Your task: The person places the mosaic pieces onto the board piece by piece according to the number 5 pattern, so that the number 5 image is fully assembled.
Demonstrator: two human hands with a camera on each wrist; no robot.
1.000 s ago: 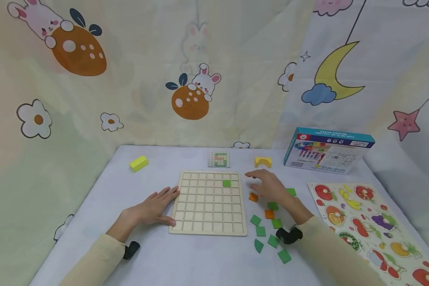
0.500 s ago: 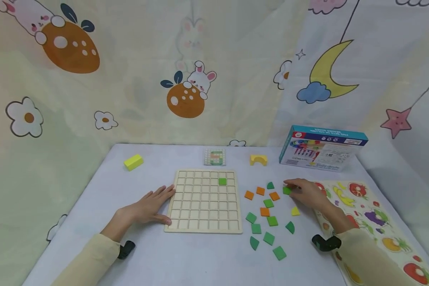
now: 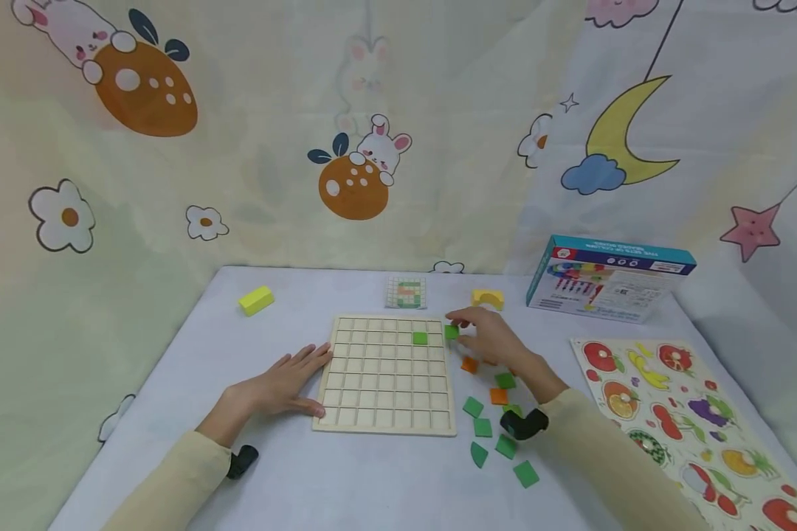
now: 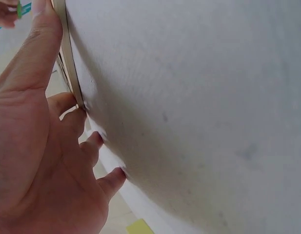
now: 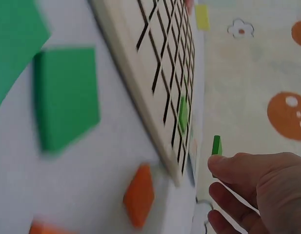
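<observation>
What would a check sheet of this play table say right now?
Surface: white cloth table, lit evenly.
Job's things: wooden grid board with one green tile seated near its top right; a second green tile pinched just off the board's right edge.
Clutter: loose green and orange tiles right of the board; pattern card, yellow block, yellow arch, toy box, fruit puzzle.
Grips: left hand lies flat against the board's left edge; right hand pinches the second tile.
Cables: nothing seen.
Surroundings: cartoon curtains with rabbits, moon, star.
</observation>
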